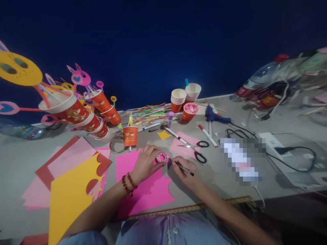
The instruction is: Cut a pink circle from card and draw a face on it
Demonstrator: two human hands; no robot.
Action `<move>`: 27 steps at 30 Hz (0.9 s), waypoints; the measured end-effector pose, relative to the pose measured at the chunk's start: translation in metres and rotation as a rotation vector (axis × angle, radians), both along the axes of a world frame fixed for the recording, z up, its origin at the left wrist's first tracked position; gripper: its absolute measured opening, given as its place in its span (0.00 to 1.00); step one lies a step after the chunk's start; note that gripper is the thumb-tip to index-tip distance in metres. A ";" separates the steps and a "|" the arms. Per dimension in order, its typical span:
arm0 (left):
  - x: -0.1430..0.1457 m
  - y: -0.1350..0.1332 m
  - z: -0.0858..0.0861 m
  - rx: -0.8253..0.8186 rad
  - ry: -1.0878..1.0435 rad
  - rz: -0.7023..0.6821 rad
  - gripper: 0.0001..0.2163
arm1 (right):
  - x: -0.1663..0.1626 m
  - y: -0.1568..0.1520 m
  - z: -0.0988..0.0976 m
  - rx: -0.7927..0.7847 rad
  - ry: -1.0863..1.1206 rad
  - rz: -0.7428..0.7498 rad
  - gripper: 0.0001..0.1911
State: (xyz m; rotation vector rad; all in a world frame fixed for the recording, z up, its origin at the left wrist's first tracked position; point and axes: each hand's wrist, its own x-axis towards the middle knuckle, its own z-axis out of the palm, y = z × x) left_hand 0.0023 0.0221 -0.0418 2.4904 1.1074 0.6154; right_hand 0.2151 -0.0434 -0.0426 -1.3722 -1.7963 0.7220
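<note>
My left hand (146, 162) presses a small pink tape roll (161, 158) down onto a bright pink paper sheet (143, 185), fingers curled on the roll. My right hand (184, 172) grips a black pen (184, 168) with its tip against the roll's right side. A red bead bracelet sits on my left wrist. Black-handled scissors (198, 150) lie just right of my hands on a pale pink sheet.
Yellow, red and pink paper sheets (73, 185) lie at the left. Decorated red paper cups (84, 114) stand at the back left, with stacked cups (178, 98), coloured straws (149, 114), a blue glue gun (214, 116), markers and cables (286, 153) behind and to the right.
</note>
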 end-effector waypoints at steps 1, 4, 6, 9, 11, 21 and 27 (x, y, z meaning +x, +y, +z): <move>0.000 0.000 0.000 0.003 -0.002 -0.001 0.17 | -0.001 -0.003 -0.002 0.036 -0.032 0.009 0.08; 0.000 0.000 -0.001 0.006 -0.006 0.000 0.17 | -0.006 -0.010 -0.004 0.123 -0.125 0.043 0.07; 0.000 0.001 -0.002 0.005 -0.006 0.006 0.18 | -0.009 -0.013 -0.004 0.172 -0.168 0.048 0.08; 0.000 0.001 -0.003 0.003 -0.002 0.009 0.18 | -0.012 -0.016 -0.001 0.232 -0.201 0.062 0.10; 0.000 0.001 -0.004 0.007 0.004 0.010 0.18 | -0.014 -0.017 0.001 0.236 -0.213 0.084 0.12; 0.000 0.001 -0.002 -0.007 0.006 0.015 0.19 | -0.021 -0.016 0.000 0.196 -0.184 0.111 0.13; 0.000 0.001 -0.003 -0.008 0.014 0.015 0.18 | -0.024 -0.014 0.002 0.260 -0.158 0.115 0.09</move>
